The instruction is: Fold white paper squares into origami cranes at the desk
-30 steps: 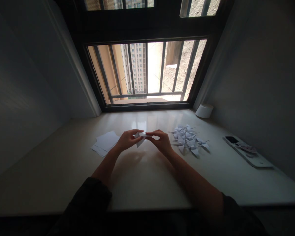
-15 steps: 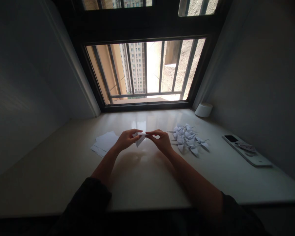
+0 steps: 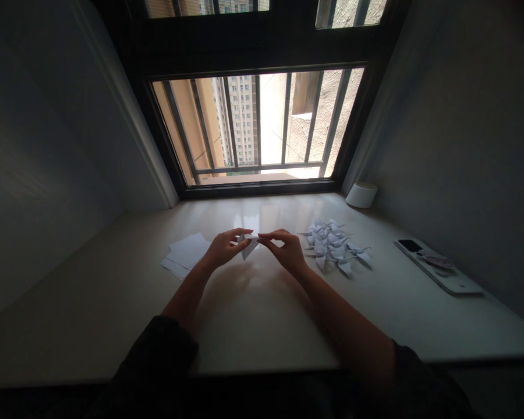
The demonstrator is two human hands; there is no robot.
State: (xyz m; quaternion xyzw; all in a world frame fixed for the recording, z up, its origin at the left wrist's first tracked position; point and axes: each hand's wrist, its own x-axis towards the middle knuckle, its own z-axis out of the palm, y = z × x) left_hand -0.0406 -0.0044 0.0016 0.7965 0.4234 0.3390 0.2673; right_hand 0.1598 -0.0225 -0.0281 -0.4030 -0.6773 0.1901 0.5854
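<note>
My left hand (image 3: 222, 248) and my right hand (image 3: 287, 250) meet above the pale sill (image 3: 253, 314), both pinching a small folded piece of white paper (image 3: 248, 244) between thumb and fingers. The paper hangs just above the surface, a pointed flap showing below the fingertips. A stack of flat white sheets (image 3: 184, 254) lies left of my left hand. A pile of several folded paper cranes (image 3: 333, 247) lies right of my right hand.
A barred window (image 3: 257, 125) stands at the back. A white round container (image 3: 361, 195) sits in the back right corner. A flat white device with a dark screen (image 3: 436, 269) lies at the right by the wall. Walls close in on both sides.
The hands stay pinched on the folded paper with only slight finger shifts. The view has drifted a little.
</note>
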